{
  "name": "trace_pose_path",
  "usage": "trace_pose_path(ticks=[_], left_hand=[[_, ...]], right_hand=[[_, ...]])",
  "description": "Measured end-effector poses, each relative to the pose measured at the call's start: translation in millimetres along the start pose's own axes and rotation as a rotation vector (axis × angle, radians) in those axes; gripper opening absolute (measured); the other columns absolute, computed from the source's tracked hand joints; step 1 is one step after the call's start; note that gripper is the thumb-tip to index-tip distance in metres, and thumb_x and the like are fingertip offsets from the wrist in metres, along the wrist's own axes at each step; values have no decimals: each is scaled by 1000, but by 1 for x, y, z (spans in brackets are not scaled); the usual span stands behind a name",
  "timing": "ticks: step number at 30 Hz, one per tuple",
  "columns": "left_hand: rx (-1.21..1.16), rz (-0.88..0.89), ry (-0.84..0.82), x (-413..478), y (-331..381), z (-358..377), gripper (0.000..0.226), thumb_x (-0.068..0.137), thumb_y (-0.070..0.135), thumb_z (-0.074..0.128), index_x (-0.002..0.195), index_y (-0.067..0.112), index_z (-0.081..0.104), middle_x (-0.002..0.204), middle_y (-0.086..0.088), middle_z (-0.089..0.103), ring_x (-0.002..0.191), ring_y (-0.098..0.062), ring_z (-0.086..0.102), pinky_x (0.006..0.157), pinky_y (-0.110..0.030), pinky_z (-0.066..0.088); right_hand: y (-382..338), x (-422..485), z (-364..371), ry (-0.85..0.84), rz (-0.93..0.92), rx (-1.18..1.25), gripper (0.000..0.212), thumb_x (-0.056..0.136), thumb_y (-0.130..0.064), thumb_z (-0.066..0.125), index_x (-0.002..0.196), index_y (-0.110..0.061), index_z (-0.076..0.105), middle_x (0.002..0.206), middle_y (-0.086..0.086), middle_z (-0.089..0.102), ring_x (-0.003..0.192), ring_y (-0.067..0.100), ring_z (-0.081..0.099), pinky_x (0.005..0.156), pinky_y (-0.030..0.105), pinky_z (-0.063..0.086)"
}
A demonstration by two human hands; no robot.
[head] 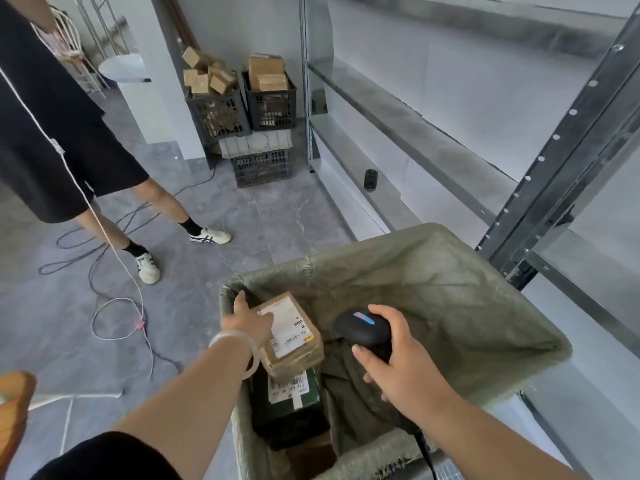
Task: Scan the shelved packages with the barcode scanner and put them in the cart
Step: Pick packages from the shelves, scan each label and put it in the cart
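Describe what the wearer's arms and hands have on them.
Both hands are bare, no gloves: left hand, right hand. A pale translucent bangle circles the left wrist. A black sleeve covers the left upper arm; both forearms are uncovered. No rings or watch visible.

Left arm: extended forward from lower left, forearm bare, black sleeve [104, 455] at the upper arm, pale bangle [239, 348] on the wrist. Left hand [247, 320] grips the package [294, 341] at its left edge, thumb raised beyond the grip, fingers laid over the top face.

Right arm: extended forward from lower right, forearm bare, wrist straight. Right hand [398, 365] is wrapped round the scanner [362, 329] handle, back of hand uppermost. Index finger lies along the head above the grip; thumb presses the near side.
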State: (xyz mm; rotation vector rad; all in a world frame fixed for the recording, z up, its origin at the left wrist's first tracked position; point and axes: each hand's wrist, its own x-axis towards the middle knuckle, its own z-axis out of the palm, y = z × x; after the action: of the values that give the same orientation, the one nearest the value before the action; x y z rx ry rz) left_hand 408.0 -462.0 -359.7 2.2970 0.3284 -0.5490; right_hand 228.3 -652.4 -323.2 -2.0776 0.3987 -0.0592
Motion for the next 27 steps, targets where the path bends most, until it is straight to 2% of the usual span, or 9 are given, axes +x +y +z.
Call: trace_pose_path(ticks=[2, 6, 10, 13, 16, 18, 21, 23, 27], left_hand=[[76, 43, -9, 0, -2, -4, 79, 95, 29, 57, 157, 33, 10, 150, -15, 36, 118, -35, 54, 91, -36, 46], [230, 141, -45, -11, 7, -6, 81, 95, 37, 55, 157, 36, 4, 154, -13, 31, 131, -38, 43, 101, -42, 41], [321, 397, -96, -34, 42, 5, 79, 94, 52, 53, 156, 38, 6, 159, -5, 25, 143, -34, 29, 115, -49, 31], [366, 603, -166, -62, 81, 25, 75, 95, 52, 53, 156, 38, 11, 160, -3, 22, 146, -31, 23, 117, -48, 29], [374, 810, -219, -97, 119, 53, 72, 94, 50, 55, 154, 38, 16, 159, -1, 25, 146, -29, 23, 118, -49, 29], [366, 934, -278, -120, 144, 74, 73, 92, 52, 55, 154, 39, 17, 160, 3, 25, 147, -26, 24, 119, -47, 27], [341, 1122, -373, -166, 178, 108, 74, 91, 54, 56, 153, 39, 18, 159, 7, 26, 147, -20, 23, 120, -43, 23], [316, 1250, -433, -204, 197, 128, 75, 91, 51, 59, 153, 36, 22, 155, 6, 34, 144, -19, 29, 118, -41, 28], [275, 1427, -561, -283, 219, 159, 73, 92, 47, 62, 154, 29, 26, 155, 4, 34, 143, -19, 31, 118, -40, 28]], right_hand=[[0, 3, 4, 8, -7, -9, 53, 89, -36, 66, 126, -52, 30, 106, -16, 61, 85, 8, 67, 63, 20, 51], [-2, 3, 1, 63, -14, 8, 54, 88, -37, 67, 126, -52, 31, 105, -18, 61, 85, 6, 67, 63, 20, 50], [-3, -5, -17, 169, -15, 29, 56, 87, -36, 68, 127, -53, 32, 108, -17, 62, 89, 6, 67, 67, 22, 52], [-2, -19, -41, 288, -4, 54, 56, 87, -34, 69, 118, -63, 31, 106, -11, 65, 89, 8, 67, 69, 26, 54], [0, -43, -74, 449, 18, 73, 54, 87, -34, 69, 120, -58, 35, 112, -13, 62, 91, 14, 68, 79, 38, 58], [3, -63, -98, 565, 29, 62, 53, 87, -33, 69, 122, -54, 36, 117, -15, 59, 92, 15, 67, 81, 38, 58], [5, -99, -132, 714, 82, 35, 54, 88, -29, 69, 123, -52, 34, 109, -9, 62, 83, 11, 64, 74, 34, 57], [7, -126, -153, 812, 120, 25, 56, 89, -26, 68, 123, -54, 33, 107, -10, 63, 83, 8, 65, 73, 31, 57], [14, -181, -181, 1026, 228, 9, 59, 88, -28, 68, 123, -56, 30, 114, -14, 60, 93, 14, 67, 78, 40, 59]])
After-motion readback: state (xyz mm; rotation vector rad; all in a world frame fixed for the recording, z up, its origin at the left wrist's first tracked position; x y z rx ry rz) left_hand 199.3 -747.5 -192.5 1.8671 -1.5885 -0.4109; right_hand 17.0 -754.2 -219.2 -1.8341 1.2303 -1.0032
